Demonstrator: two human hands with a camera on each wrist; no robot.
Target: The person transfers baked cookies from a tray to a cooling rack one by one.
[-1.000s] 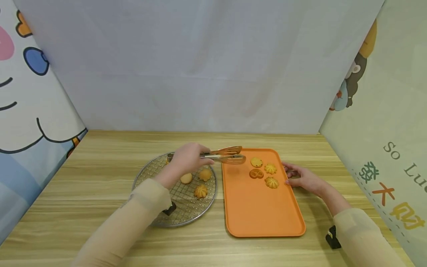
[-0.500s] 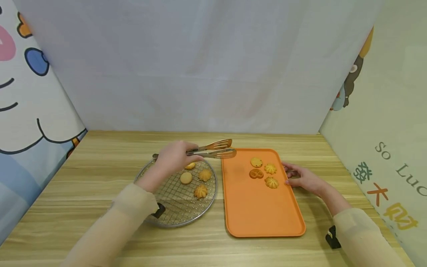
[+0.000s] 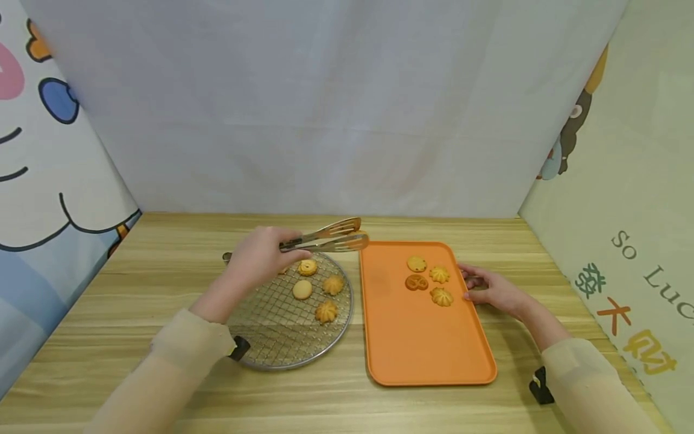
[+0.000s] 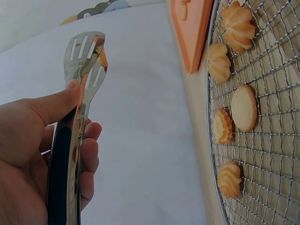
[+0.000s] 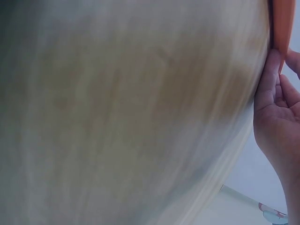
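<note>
Metal tongs (image 3: 325,237) are gripped in the left hand (image 3: 260,259) and held above the far edge of a round wire rack (image 3: 282,343), their slotted tips almost together and nothing seen between them. Cookies (image 3: 317,289) are spread on the rack's mesh. Just right of the rack, an orange tray (image 3: 423,343) carrying four cookies (image 3: 428,280) is touched at its right rim by the thumb of the loosely open right hand (image 3: 496,290), resting on the table (image 3: 162,271)
</note>
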